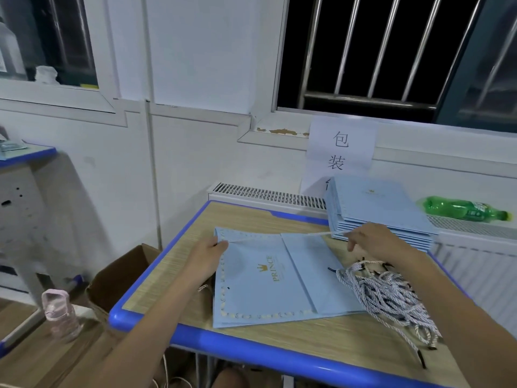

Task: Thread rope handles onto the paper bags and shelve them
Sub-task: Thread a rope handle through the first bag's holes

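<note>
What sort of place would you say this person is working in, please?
Probably a small packing workroom set up in a plain room. A paper sign on the wall reads "packaging" in Chinese, a stack of flat blue bags waits on the radiator, and a bundle of rope handles lies on the blue-edged desk.

A pale blue paper bag (pixel 268 278) lies flat on the tabletop (pixel 279 343); a white rope (pixel 279 238) stretches taut across its top. A bundle of ropes (pixel 389 298) lies beside it, more bags (pixel 383 211) stacked behind.
</note>
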### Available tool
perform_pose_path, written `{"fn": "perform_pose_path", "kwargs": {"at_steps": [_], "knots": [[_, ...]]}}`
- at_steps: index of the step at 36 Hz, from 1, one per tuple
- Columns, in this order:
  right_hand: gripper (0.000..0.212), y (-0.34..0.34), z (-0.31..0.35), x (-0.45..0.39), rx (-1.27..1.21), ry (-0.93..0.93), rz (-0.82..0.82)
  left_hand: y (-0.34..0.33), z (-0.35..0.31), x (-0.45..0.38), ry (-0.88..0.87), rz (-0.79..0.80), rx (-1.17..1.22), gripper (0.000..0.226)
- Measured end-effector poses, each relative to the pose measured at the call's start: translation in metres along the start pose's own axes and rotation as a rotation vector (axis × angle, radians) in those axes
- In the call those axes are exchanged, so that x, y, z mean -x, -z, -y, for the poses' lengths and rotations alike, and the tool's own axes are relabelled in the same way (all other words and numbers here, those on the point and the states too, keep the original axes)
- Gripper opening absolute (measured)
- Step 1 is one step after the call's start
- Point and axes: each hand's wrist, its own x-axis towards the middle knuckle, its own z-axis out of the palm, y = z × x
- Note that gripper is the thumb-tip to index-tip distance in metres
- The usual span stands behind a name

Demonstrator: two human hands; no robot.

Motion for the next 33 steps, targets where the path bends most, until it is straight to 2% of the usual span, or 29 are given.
{"fn": "perform_pose_path", "kwargs": {"at_steps": [3,6,9,11,16,18,21,23,26,29,31,33], "knots": [[0.046,0.002,0.01,0.01,-0.412,-0.043,0.122,-0.004,-0.007,0.0,-0.051,-0.006,-0.076,0.023],[0.045,-0.007,0.029,0.018,-0.661,-0.106,0.274,-0.004,-0.016,0.001,-0.109,-0.043,-0.171,0.04],[0.032,-0.026,0.051,0.023,-0.878,-0.143,0.391,0.003,-0.018,-0.003,-0.066,-0.039,-0.171,0.037],[0.025,-0.04,0.066,0.025,-1.011,-0.128,0.439,0.012,-0.019,-0.004,-0.042,-0.004,-0.236,0.03],[0.023,-0.071,0.104,0.035,-1.265,-0.071,0.454,0.032,-0.016,0.014,-0.131,-0.038,-0.564,0.04],[0.024,-0.082,0.117,0.04,-1.27,-0.085,0.419,0.04,-0.01,0.023,-0.138,-0.029,-0.602,0.041],[0.023,-0.097,0.135,0.046,-1.209,-0.072,0.35,0.045,-0.003,0.037,-0.158,0.147,-0.589,0.048],[0.026,-0.105,0.142,0.049,-1.178,0.02,0.337,0.041,-0.003,0.044,-0.175,0.21,-0.566,0.045],[0.023,-0.113,0.144,0.052,-1.122,0.199,0.344,0.033,-0.006,0.049,-0.141,0.183,-0.407,0.028],[0.02,-0.114,0.14,0.054,-1.036,0.302,0.3,0.027,-0.009,0.051,-0.065,0.127,-0.111,0.026],[0.016,-0.113,0.138,0.055,-1.008,0.325,0.284,0.027,-0.008,0.054,-0.07,0.17,-0.076,0.026],[0.014,-0.114,0.138,0.056,-1.005,0.333,0.272,0.03,-0.006,0.055,-0.135,0.238,-0.155,0.032]]}}
